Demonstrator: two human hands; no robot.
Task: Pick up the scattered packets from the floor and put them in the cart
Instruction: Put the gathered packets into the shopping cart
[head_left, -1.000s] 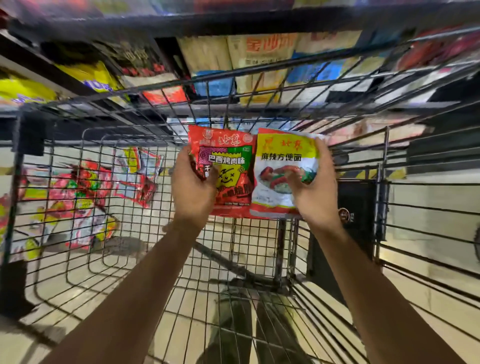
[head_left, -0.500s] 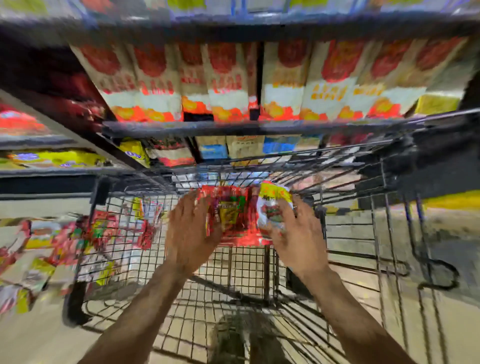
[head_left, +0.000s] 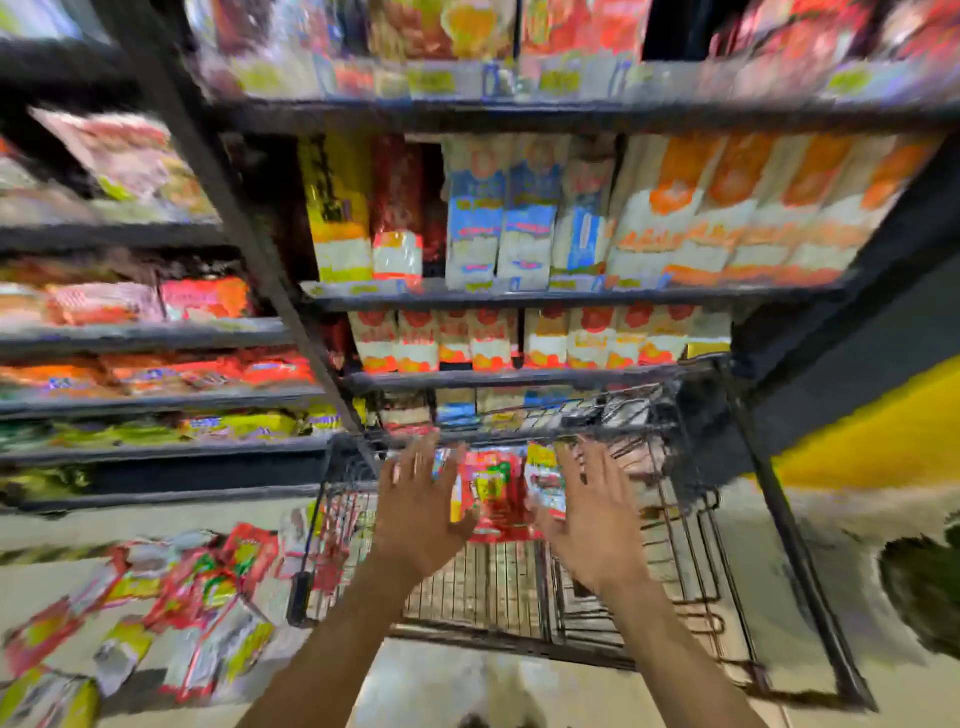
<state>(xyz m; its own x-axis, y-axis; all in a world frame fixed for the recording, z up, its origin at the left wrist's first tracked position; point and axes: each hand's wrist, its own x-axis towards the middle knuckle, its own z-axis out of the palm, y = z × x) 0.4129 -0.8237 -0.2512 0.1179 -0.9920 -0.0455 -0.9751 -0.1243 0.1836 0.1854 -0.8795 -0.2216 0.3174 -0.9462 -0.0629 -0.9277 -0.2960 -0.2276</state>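
Observation:
The frame is blurred by motion. A black wire cart (head_left: 691, 561) stands in front of me. Inside it, between my hands, lie a red packet (head_left: 496, 493) and a yellow-and-white packet (head_left: 545, 480). My left hand (head_left: 421, 512) hovers over the cart with its fingers spread and nothing in it. Just to the right, my right hand (head_left: 597, 525) is also spread and holds nothing. Several red, yellow and white packets (head_left: 171, 603) lie scattered on the floor left of the cart.
Dark shelves (head_left: 519, 296) stocked with packaged goods rise right behind the cart and run off to the left. A yellow wall strip (head_left: 883, 431) shows at the right. Pale floor (head_left: 447, 686) lies between me and the cart.
Both hands have let go of the two packets, which now lie in the cart. The fingers have spread apart. The view has tilted up and pulled back from the cart.

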